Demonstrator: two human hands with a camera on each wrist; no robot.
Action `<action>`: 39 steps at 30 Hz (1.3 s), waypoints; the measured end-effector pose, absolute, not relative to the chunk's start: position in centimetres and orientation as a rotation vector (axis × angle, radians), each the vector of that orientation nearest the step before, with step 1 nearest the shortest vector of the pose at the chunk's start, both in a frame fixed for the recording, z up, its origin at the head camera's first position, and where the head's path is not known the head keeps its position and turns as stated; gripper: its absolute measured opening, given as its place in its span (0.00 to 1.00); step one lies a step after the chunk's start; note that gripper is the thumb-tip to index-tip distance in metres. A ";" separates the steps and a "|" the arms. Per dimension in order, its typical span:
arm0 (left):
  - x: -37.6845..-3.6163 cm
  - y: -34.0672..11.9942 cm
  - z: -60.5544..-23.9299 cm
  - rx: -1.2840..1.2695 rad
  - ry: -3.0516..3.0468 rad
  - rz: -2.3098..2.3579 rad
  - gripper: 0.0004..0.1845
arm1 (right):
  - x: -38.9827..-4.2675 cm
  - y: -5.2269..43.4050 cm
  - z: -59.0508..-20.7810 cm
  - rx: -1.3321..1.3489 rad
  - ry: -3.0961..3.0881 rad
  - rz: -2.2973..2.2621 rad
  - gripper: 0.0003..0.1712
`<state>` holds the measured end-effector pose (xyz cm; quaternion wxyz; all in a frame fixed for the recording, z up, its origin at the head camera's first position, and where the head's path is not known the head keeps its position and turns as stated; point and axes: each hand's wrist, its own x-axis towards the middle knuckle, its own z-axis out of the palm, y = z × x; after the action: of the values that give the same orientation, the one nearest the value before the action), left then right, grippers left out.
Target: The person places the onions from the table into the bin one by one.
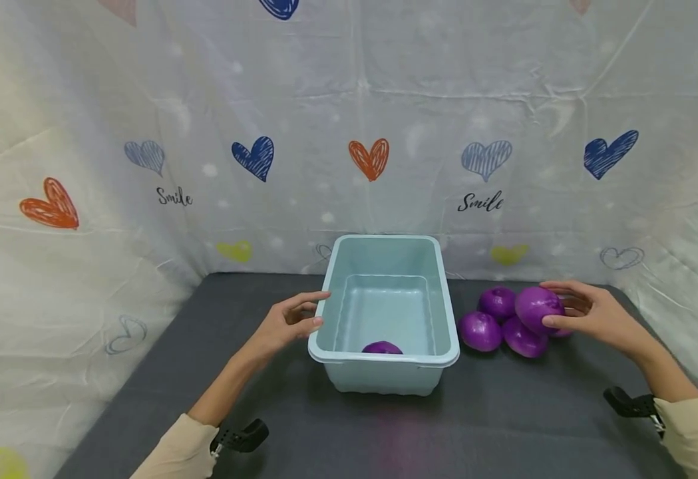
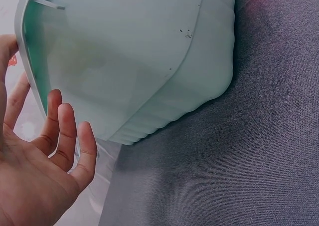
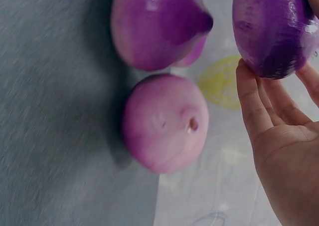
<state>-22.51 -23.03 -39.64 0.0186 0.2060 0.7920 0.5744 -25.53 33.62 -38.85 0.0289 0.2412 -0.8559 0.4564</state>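
A light blue plastic tub (image 1: 384, 360) stands mid-table with one purple onion (image 1: 382, 347) inside, against its near wall. My left hand (image 1: 317, 310) hovers by the tub's left rim with its fingers relaxed and holds nothing. The left wrist view shows the left hand (image 2: 45, 151) a little apart from the tub (image 2: 149, 61). My right hand (image 1: 555, 306) grips another purple onion (image 1: 537, 307) just above a cluster of onions (image 1: 479, 331) right of the tub. In the right wrist view the held onion (image 3: 271, 31) sits at the fingertips (image 3: 249, 101), above two lying onions (image 3: 164, 123).
The table has a dark grey cloth (image 1: 504, 419). A white sheet printed with hearts (image 1: 370, 158) closes off the back and both sides. Open cloth lies in front of the tub and to its left.
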 end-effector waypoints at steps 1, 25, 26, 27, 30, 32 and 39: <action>-22.5 -23.0 -39.7 0.638 2.456 1.785 0.26 | -25.7 33.4 -38.8 0.747 -2.638 1.416 0.34; -22.7 -23.4 -39.8 0.652 2.440 1.801 0.26 | -28.3 26.9 -37.0 0.796 -2.590 1.588 0.34; -22.7 -23.3 -39.9 0.652 2.438 1.804 0.26 | -28.3 26.8 -36.9 0.799 -2.586 1.595 0.34; -22.7 -23.3 -39.8 0.655 2.436 1.805 0.26 | -28.4 26.6 -36.8 0.802 -2.582 1.596 0.34; -22.7 -23.2 -39.8 0.661 2.429 1.809 0.26 | -28.7 26.1 -36.5 0.827 -2.560 1.614 0.33; -22.7 -23.1 -39.8 0.662 2.426 1.810 0.26 | -28.8 25.8 -36.4 0.840 -2.546 1.619 0.33; -22.8 -22.9 -39.9 0.651 2.431 1.809 0.26 | -29.2 24.7 -35.9 0.862 -2.514 1.633 0.32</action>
<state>-22.83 -22.95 -39.90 0.0211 0.2098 0.7842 0.5836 -29.20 24.67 -35.85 0.0113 0.2764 -0.8059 0.5234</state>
